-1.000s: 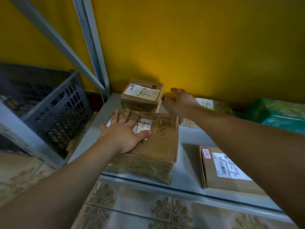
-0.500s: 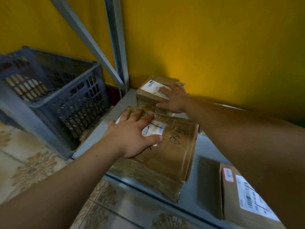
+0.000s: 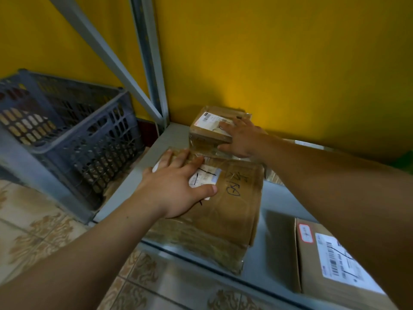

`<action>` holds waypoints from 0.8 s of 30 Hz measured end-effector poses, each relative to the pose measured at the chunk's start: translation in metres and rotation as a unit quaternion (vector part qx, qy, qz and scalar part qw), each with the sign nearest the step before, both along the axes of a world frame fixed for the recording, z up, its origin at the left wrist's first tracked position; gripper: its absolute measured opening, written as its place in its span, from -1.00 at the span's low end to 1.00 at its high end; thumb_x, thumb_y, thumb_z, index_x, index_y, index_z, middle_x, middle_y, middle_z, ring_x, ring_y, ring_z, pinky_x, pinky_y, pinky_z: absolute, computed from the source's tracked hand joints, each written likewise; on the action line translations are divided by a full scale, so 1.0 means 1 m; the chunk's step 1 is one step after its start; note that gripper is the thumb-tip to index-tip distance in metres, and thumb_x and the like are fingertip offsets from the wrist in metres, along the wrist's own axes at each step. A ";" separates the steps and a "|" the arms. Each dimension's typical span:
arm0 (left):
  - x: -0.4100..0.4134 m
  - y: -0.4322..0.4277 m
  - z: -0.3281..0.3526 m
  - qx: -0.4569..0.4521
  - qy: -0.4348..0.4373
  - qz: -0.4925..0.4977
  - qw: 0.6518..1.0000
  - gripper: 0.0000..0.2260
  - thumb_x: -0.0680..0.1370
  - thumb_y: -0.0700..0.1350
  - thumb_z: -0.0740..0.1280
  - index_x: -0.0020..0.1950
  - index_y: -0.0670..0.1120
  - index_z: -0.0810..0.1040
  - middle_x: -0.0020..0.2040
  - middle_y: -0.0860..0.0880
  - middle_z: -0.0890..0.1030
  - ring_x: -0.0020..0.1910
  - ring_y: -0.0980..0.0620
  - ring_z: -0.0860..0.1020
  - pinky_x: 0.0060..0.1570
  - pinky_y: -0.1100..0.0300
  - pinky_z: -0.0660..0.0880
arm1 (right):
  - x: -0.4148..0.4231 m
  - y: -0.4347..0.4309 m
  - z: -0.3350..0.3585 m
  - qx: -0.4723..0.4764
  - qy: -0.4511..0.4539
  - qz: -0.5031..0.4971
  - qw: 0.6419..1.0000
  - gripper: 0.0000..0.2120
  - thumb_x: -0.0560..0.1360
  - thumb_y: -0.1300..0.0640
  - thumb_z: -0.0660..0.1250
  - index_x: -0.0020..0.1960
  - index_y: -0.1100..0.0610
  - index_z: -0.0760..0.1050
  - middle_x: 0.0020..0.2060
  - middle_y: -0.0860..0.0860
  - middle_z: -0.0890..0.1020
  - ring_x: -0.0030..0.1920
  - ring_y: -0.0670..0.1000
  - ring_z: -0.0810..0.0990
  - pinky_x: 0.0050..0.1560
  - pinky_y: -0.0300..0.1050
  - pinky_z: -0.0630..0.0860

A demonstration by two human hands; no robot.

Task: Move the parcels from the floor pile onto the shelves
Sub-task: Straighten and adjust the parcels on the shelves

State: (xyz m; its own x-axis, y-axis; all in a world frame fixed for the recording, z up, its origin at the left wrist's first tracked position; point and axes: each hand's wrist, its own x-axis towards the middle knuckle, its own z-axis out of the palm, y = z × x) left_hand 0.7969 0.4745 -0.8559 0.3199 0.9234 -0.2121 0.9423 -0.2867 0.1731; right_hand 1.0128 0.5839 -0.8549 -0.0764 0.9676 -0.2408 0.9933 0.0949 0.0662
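A large taped brown parcel [image 3: 225, 211] with a white label and black marker writing lies at the front left of the grey shelf [image 3: 281, 202]. My left hand [image 3: 178, 189] rests flat on its top, fingers spread over the label. Behind it, against the yellow wall, sits a smaller brown parcel [image 3: 207, 126] with a white label. My right hand [image 3: 240, 139] lies over that parcel's right top edge, fingers on top and thumb down its front side.
A third cardboard parcel [image 3: 324, 260] with a barcode label lies at the shelf's front right. A grey slotted plastic crate [image 3: 67, 139] stands on the tiled floor [image 3: 33, 238] to the left. The shelf's metal upright [image 3: 149, 61] and diagonal brace rise at the back left corner.
My right hand has moved left from beside the small rear parcel onto its top and front. My left hand stays flat on the large parcel. The view has shifted left and closer.
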 end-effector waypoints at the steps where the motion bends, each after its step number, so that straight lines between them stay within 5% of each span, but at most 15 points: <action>1: 0.000 0.000 0.000 -0.003 -0.003 0.001 1.000 -0.20 0.35 0.55 -0.06 0.53 0.31 -0.15 0.58 0.16 -0.18 0.56 0.01 -0.23 0.41 -0.29 0.02 | -0.002 0.000 0.000 0.001 0.007 -0.004 1.000 -0.21 0.53 -0.42 0.07 0.60 -0.14 -0.15 0.61 0.06 -0.10 0.58 0.20 -0.13 0.51 0.26 0.05; 8: -0.004 0.009 0.014 -0.077 -0.065 -0.009 0.995 -0.30 0.46 0.44 0.15 0.53 0.29 0.03 0.59 0.12 -0.09 0.56 -0.03 -0.17 0.42 -0.31 -0.03 | -0.008 -0.034 0.032 0.034 0.079 -0.051 0.995 -0.23 0.55 -0.36 0.12 0.61 -0.06 -0.06 0.59 0.08 0.09 0.56 0.18 0.10 0.48 0.13 0.21; 12: -0.013 0.004 0.041 -0.097 -0.084 0.000 0.992 -0.33 0.43 0.39 0.24 0.49 0.19 0.24 0.55 -0.01 0.16 0.52 -0.09 0.13 0.41 -0.19 0.17 | -0.015 -0.069 0.054 0.024 0.106 -0.092 0.990 -0.28 0.57 -0.31 0.15 0.60 -0.06 0.01 0.58 0.07 0.14 0.52 0.19 0.20 0.38 0.07 0.34; 24: -0.088 -0.084 0.174 -0.140 -0.078 -0.026 0.987 -0.33 0.52 0.27 0.28 0.55 0.07 0.17 0.56 -0.01 0.19 0.51 -0.07 0.19 0.44 -0.09 0.21 | -0.077 -0.176 0.178 -0.037 0.098 -0.109 0.989 -0.28 0.47 -0.44 0.02 0.50 -0.08 0.19 0.40 0.13 0.43 0.31 0.22 0.45 0.23 0.16 0.48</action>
